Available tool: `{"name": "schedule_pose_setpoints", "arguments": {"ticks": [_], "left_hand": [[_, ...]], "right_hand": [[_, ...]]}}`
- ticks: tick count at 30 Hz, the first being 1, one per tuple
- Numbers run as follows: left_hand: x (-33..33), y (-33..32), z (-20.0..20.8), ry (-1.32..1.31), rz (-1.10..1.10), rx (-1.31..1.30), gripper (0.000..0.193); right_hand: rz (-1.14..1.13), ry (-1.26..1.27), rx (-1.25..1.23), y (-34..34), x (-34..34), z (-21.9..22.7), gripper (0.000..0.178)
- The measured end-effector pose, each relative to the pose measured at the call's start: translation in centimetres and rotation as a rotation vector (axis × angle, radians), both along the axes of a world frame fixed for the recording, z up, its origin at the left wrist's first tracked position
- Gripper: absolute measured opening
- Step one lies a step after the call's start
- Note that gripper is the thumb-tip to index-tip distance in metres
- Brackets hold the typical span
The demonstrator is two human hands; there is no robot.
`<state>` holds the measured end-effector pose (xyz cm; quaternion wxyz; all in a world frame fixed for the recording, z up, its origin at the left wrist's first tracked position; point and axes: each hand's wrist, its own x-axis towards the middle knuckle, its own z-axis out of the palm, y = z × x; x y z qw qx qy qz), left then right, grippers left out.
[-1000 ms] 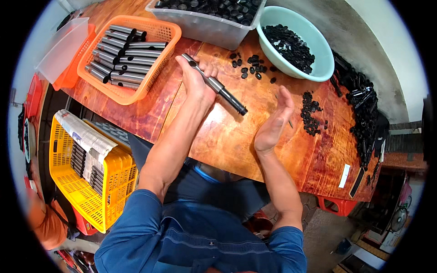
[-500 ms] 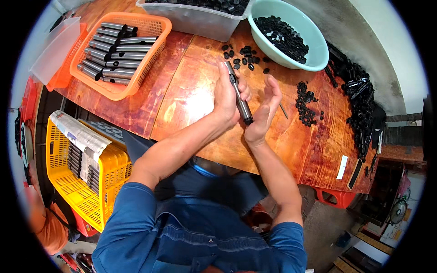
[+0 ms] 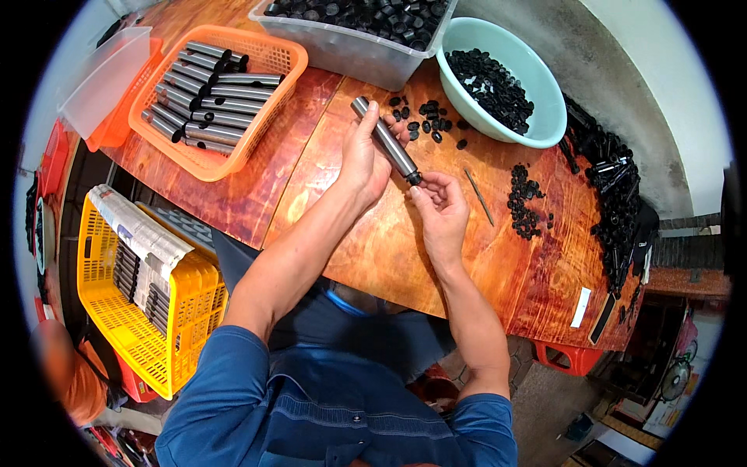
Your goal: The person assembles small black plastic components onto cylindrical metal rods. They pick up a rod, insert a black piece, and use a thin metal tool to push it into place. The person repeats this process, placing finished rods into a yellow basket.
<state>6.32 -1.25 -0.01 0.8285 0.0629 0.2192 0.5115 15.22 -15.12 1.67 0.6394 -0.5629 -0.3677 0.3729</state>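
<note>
My left hand (image 3: 362,162) is wrapped round a shiny metal tube (image 3: 392,146), held tilted above the wooden table. A black end piece (image 3: 414,178) sits at the tube's lower end. The thumb and fingers of my right hand (image 3: 442,216) pinch that end. Beyond my hands lie several loose black oval caps (image 3: 436,124) on the tabletop. To the right of them is a thin metal rod (image 3: 478,196), apart from both hands.
An orange basket (image 3: 226,167) of similar tubes stands left. At the back are a clear bin (image 3: 342,43) and a pale green bowl (image 3: 554,113), both holding black parts. Small black pieces (image 3: 525,201) and a dark heap (image 3: 615,194) lie right. A yellow crate (image 3: 183,311) stands lower left.
The tube has turned over lengthwise: its plain end now points up and away. My right hand has gone from an open palm beside the lower end to pinching it.
</note>
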Motion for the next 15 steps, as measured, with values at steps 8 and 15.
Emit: {"name": "schedule_pose_setpoints", "arguments": {"ticks": [8,15], "left_hand": [[0.0,-1.2,2.0,-0.046,0.011,0.039,0.021],[0.1,-1.3,1.7,0.059,0.036,0.092,0.017]], "right_hand": [[0.009,0.087,-0.066,0.0,0.4,0.0,0.023],[-0.01,0.085,-0.039,0.1,0.4,-0.3,0.026]]}}
